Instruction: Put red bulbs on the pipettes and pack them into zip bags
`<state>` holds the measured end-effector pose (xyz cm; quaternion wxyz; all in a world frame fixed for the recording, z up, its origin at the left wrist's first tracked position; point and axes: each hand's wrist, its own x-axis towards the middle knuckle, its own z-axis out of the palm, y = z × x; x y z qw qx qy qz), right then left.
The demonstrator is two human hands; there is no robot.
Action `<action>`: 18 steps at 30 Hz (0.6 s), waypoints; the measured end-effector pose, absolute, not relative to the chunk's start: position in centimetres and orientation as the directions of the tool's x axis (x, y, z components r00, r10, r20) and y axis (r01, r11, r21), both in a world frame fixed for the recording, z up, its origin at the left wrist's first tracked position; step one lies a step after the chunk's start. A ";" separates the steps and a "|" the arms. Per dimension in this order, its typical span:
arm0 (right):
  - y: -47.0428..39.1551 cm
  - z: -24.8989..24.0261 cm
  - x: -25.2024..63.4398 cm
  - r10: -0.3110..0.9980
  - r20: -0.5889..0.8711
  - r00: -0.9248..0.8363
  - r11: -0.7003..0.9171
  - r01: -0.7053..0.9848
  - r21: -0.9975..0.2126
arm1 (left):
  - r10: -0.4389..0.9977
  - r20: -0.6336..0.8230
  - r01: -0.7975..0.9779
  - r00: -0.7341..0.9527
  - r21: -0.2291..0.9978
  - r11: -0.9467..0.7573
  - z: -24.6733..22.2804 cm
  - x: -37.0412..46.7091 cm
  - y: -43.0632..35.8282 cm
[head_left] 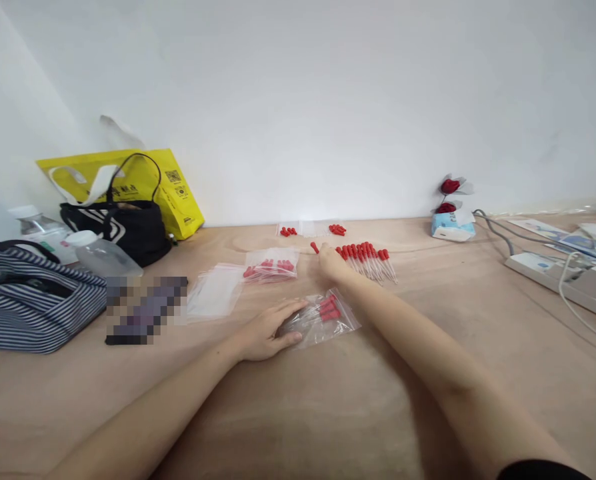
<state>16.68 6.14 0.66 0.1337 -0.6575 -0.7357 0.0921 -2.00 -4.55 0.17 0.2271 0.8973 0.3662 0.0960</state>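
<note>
My left hand (268, 331) is curled at the near left side of a clear zip bag (345, 320), thumb and fingers on its plastic. Several red-headed pieces (330, 308) lie inside that bag. Farther off, my right hand (331, 263) pinches a thin red-headed stick (315, 247), whose red end pokes out left of the fingers. Just right of that hand lies a row of similar red-headed sticks (363, 252) with pale, thin shafts. A stack of filled zip bags (273, 261) sits beyond my left hand, beside flat unfilled zip bags (215, 291).
Small groups of red-headed pieces (288, 231) lie near the wall. On the left stand a striped bag (38, 300), a plastic bottle (103, 253), a black bag (138, 233) and a yellow bag (178, 200). Rightward are a tissue pack (453, 230) and a power strip (563, 280).
</note>
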 end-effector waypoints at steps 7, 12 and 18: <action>1.6 -0.4 23.4 0.956 0.284 -0.074 0.279 0.525 -0.804 | 0.752 0.003 0.666 0.660 0.460 -0.587 0.0 -1.6 -4.7; -1.1 -2.7 25.3 0.981 0.156 0.115 0.157 0.001 -0.988 | 0.747 0.017 0.650 0.665 0.479 -0.590 0.0 -1.7 -4.5; -2.4 -2.8 23.9 0.996 0.024 0.089 0.037 -0.145 -0.989 | 0.734 -0.031 0.659 0.679 0.467 -0.590 0.3 -2.0 -4.4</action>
